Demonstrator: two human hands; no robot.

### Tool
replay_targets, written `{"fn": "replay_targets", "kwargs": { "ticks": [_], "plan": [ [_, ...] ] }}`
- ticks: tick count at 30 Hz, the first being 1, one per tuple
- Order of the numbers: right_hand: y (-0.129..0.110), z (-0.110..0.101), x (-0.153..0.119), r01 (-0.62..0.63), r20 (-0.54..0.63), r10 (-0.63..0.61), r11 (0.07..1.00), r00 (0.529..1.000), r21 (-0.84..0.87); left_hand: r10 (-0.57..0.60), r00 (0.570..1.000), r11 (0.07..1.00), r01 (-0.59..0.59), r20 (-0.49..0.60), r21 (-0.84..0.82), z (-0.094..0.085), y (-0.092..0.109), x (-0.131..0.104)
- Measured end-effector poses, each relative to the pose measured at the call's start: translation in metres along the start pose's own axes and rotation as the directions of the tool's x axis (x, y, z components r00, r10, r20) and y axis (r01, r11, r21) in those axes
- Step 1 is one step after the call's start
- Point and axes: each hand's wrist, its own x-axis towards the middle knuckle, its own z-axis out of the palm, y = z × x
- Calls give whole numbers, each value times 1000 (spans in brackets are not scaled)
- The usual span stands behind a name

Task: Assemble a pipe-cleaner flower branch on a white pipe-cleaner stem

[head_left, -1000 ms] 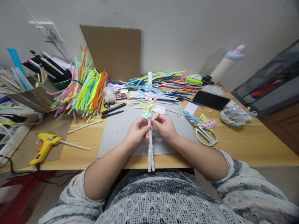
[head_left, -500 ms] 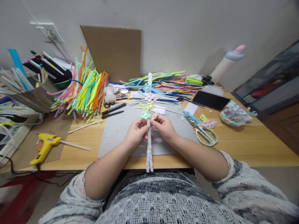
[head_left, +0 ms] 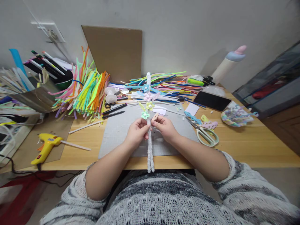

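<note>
A long white fuzzy pipe-cleaner stem (head_left: 150,153) is pinched in my left hand (head_left: 137,133), its two legs hanging down past the table edge. Along its upper part sit a blue flower (head_left: 145,87), a pink flower (head_left: 148,97), a yellow flower (head_left: 150,106) and a mint flower (head_left: 145,115), with small leaf loops beside some of them. My right hand (head_left: 167,128), closed just right of the stem, pinches a small peach pipe-cleaner loop (head_left: 155,117) below the yellow flower. Whether the loop touches the stem is hidden by my fingers.
Under my hands lies a grey cutting mat (head_left: 117,137). Scissors (head_left: 207,136) and a phone (head_left: 212,100) are on the right. To the left are a yellow glue gun (head_left: 48,147) and a bundle of coloured pipe cleaners (head_left: 90,93). Loose pipe cleaners (head_left: 161,82) spread along the back.
The flowered top of the stem has tipped slightly left. Both hands keep their grips in nearly the same place.
</note>
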Motion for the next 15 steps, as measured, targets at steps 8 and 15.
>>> {"fn": "replay_targets", "kwargs": {
  "ticks": [8, 15],
  "plan": [
    [-2, 0, -1, -9, 50, 9, 1000, 999, 8, 6, 1000, 1000, -6, 11, 8, 0, -2, 0],
    [2, 0, 0, -12, 36, 11, 1000, 999, 26, -41, 999, 999, 41, 2, -27, -1, -2, 0]
  ]
}}
